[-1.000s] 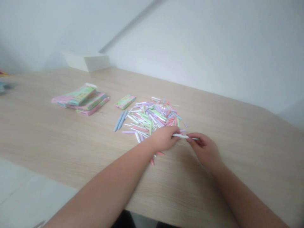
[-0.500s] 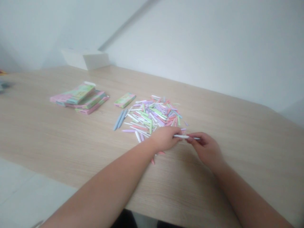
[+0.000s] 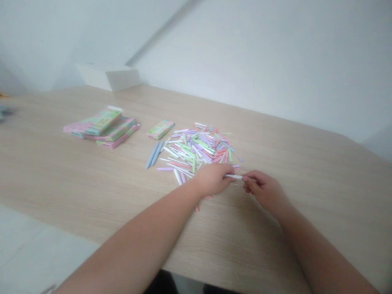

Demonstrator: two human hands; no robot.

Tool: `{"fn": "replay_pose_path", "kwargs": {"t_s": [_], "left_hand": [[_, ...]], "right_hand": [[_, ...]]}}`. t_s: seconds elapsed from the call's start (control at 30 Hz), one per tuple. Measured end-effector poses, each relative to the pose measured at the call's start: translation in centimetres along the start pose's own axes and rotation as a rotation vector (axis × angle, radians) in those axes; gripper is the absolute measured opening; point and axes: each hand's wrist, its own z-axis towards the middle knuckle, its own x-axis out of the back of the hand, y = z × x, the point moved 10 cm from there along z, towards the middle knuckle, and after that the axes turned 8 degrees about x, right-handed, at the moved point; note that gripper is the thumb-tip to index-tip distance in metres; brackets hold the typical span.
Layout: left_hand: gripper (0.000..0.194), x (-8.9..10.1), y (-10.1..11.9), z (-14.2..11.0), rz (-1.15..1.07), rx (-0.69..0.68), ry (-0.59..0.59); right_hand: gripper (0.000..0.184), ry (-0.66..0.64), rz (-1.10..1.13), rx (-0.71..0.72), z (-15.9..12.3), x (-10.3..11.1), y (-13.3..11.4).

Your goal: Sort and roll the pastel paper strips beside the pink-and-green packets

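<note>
My left hand (image 3: 212, 179) and my right hand (image 3: 263, 190) both grip a thin white stick (image 3: 234, 177) above the wooden table (image 3: 290, 196). Its ends are hidden in my fingers. My left hand lies at the near edge of a loose pile of pastel sticks (image 3: 196, 151) in pink, lilac, green and white. A few pink sticks (image 3: 197, 208) lie under my left wrist. Beyond the pile are several pale blue sticks (image 3: 154, 154).
A green and pink box (image 3: 160, 129) lies beyond the pile, and a stack of similar boxes (image 3: 101, 126) lies further left. A white box (image 3: 108, 77) stands against the wall behind the table. Small blurred objects (image 3: 4, 112) sit at the far left.
My right hand has moved left along the white stick, closer to my left hand. The stick's right end, visible earlier, is now hidden in my fingers.
</note>
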Motion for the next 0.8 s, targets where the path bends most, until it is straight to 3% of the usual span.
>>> {"fn": "replay_pose_path", "kwargs": {"t_s": [0.13,0.27,0.4,0.53,0.63,0.8], "left_hand": [[0.03,-0.2,-0.3,0.0,-0.028,0.013,-0.006],[0.028,-0.5,-0.5,0.0,-0.037,0.029,-0.03],[0.029,-0.5,0.0,-0.1,0.02,0.0,-0.036],[0.03,-0.4,0.3,-0.1,0.051,-0.021,-0.029],[0.031,-0.3,0.1,0.1,0.041,-0.003,-0.027],[0.031,-0.2,-0.4,0.2,-0.019,0.021,-0.021]], "right_hand": [[0.028,-0.055,-0.219,0.291,0.0,-0.3,-3.0],[0.028,-0.116,-0.3,0.368,0.0,-0.6,-4.1],[0.029,-0.172,-0.273,0.299,0.1,-0.4,-3.3],[0.029,-0.2,0.042,0.038,-0.3,-1.1,-0.5],[0.026,-0.125,0.204,-0.086,-0.5,-1.1,0.8],[0.023,-0.057,-0.097,0.105,0.1,0.4,-0.8]]}}
